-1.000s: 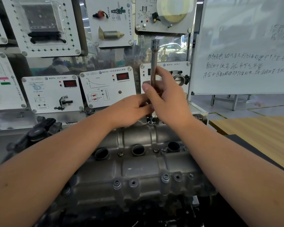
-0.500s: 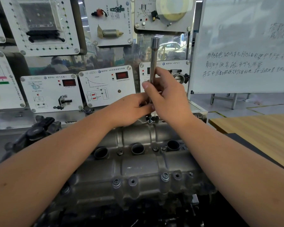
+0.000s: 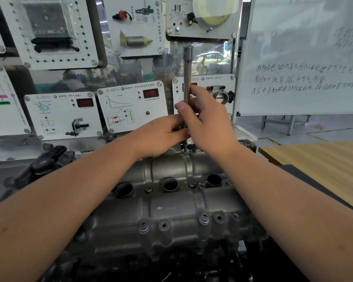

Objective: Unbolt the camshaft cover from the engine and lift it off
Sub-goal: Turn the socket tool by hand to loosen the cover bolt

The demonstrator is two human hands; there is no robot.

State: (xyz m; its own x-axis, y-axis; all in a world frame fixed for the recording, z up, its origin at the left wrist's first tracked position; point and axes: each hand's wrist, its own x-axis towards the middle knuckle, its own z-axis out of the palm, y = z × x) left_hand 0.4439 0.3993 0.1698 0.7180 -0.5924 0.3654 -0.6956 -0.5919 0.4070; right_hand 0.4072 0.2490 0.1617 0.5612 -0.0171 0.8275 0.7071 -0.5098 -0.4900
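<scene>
The grey cast camshaft cover [image 3: 171,208] lies across the engine in front of me, with three round plug holes along its top and bolts [image 3: 203,218] in bosses on its near edge. A long steel socket extension [image 3: 186,74] stands upright over a bolt at the cover's far edge [image 3: 184,149]. My right hand [image 3: 208,123] grips the shaft at mid height with thumb and fingers. My left hand [image 3: 161,135] pinches the shaft just below it. The tool's lower part is hidden behind both hands.
A display wall of white sensor panels [image 3: 130,106] rises right behind the engine. A whiteboard [image 3: 304,58] with handwriting stands at the right. A wooden table [image 3: 324,163] lies right of the engine, and a black engine part [image 3: 43,165] sits at its left end.
Both hands stay on the upright tool at the same far bolt. My right thumb has shifted slightly on the shaft; the view has barely moved.
</scene>
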